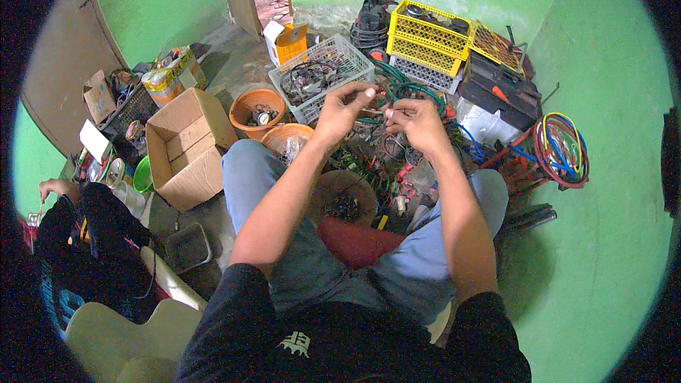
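Note:
Both my hands are raised in front of me over a heap of cables and electrical parts (pixel 401 170). My left hand (pixel 342 112) is closed in a pinch, thumb against fingers. Just to its right, my right hand (pixel 417 122) is pinched too, with its fingertips turned toward the left ones. Something thin and small seems to lie between the fingertips, but I cannot make out what it is. Behind the hands lie coiled dark green cables (pixel 397 78). Below them, between my legs, is a round brown container (pixel 323 195) with small dark pieces in it.
A grey plastic crate (pixel 365 64) of wires stands ahead, beside orange bowls (pixel 245 103) and a cardboard box (pixel 213 177). Yellow crates (pixel 425 32) and a black toolbox (pixel 489 89) stand by the wall. Coiled cables (pixel 545 159) hang at right. Another person (pixel 92 241) sits at left.

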Available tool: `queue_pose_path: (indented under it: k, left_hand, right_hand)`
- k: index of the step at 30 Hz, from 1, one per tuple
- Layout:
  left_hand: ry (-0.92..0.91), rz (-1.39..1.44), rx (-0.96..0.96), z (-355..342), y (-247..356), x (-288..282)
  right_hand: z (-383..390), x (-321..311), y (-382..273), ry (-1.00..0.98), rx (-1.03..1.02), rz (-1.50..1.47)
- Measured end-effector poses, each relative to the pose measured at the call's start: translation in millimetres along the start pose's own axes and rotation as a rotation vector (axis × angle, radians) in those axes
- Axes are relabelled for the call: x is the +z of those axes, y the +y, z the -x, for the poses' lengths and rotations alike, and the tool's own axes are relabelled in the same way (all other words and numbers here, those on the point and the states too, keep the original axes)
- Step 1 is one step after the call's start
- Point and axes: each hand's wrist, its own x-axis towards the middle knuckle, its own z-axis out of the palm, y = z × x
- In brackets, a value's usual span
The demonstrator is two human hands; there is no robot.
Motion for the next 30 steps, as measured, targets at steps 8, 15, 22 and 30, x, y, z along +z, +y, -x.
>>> queue_pose_path:
  k: [8, 15, 22, 30]
  left_hand:
    - [-0.157, -0.145, -0.125, 1, -20, 8]
    - [-0.036, -0.216, -0.025, -2, -26, 3]
    - [-0.077, 0.099, -0.193, -1, -31, 2]
    - [-0.022, 0.37, -0.305, 5, -22, 10]
  right_hand:
    - [1, -3, -8, 0.03, 0.016, -0.297]
    - [1, 2, -12, 0.076, 0.061, -0.341]
    - [-1, 0, -10, 0.221, -0.026, -0.48]
    - [2, 5, -10, 0.248, 0.044, -0.5]
